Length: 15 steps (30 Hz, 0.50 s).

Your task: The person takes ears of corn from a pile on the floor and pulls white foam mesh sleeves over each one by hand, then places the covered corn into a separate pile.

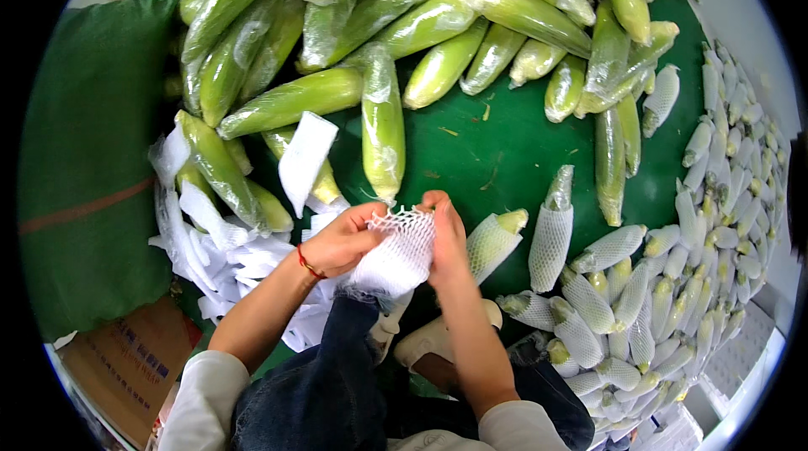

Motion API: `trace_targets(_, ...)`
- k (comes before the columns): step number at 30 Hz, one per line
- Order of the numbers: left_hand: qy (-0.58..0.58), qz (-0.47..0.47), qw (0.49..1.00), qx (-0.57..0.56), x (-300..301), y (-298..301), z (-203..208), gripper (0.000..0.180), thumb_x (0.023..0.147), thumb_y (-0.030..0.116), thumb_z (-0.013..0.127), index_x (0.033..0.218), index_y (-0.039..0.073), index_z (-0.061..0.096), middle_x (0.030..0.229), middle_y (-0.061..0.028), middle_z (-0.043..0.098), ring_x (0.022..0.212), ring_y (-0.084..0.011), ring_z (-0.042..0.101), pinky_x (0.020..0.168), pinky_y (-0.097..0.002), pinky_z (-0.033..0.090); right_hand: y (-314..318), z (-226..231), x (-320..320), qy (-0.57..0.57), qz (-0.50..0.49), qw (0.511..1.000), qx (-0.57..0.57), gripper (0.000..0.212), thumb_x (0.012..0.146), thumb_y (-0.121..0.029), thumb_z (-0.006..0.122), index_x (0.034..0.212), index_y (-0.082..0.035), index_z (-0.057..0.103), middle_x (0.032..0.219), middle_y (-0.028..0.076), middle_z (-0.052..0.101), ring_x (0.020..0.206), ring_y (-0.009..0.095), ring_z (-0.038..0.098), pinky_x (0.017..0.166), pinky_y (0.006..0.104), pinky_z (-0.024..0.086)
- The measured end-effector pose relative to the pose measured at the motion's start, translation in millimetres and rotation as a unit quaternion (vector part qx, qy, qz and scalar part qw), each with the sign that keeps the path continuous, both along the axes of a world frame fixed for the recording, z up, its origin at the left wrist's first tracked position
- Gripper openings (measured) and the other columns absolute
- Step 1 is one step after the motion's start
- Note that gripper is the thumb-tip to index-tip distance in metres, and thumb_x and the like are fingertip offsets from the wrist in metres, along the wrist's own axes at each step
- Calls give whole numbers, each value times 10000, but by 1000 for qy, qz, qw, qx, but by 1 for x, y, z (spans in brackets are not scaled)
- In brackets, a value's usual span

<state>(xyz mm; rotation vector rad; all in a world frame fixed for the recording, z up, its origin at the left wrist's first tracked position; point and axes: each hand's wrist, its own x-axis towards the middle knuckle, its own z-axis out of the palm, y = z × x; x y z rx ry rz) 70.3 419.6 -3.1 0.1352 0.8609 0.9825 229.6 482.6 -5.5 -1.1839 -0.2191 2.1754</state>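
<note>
Between my two hands a white foam net sleeve [396,259] is held, its mesh mouth spread wide at the top. My left hand [339,242], with a red cord bracelet at the wrist, pinches one side of the rim. The other side is gripped by the fingers of my right hand [448,242]. Just beyond the mouth lies the tip of a green, film-wrapped corn cob [383,127]; whether the tip touches the mesh, I cannot tell. A netted cob [495,242] lies right of my right hand, and another netted cob [551,236] stands further right.
Film-wrapped cobs [522,13] are piled at the far side of the green surface [488,148]. Flat white foam sleeves [244,270] heap at the left, beside a green sack [93,148] and a cardboard box [126,358]. Many netted cobs [715,241] fill the right side.
</note>
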Motion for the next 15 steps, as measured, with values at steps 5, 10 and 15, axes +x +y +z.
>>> trace_targets(5, 657, 4, 737, 161, -12, 31, -20, 424, 792, -48, 522, 1206, 37, 501, 934, -189, 550, 845, -340, 562, 768, -383, 466, 22, -39, -4, -351, 306, 762, 450, 443, 848, -135, 614, 1263, -45, 487, 1137, 201, 590, 1027, 359, 583, 857, 394, 462)
trace_targets(10, 504, -60, 850, 140, -23, 50, 0, 623, 866, -30, 423, 1457, 57, 249, 1388, -171, 369, 1257, -257, 383, 1025, -309, 316, 32, -31, -30, -243, 195, 892, 327, 543, 884, -47, 462, 1415, -67, 352, 1363, 191, 454, 1193, 282, 507, 979, 340, 390)
trace_targets(15, 276, -102, 947, 129, -25, 13, 66, 595, 962, 135, 414, 1478, 19, 140, 1520, -101, 218, 1361, -168, 259, 1099, -299, 223, 6, 58, -2, -161, 183, 920, 307, 470, 881, -89, 475, 1337, 17, 433, 1339, 140, 484, 1203, 210, 477, 1011, 303, 349)
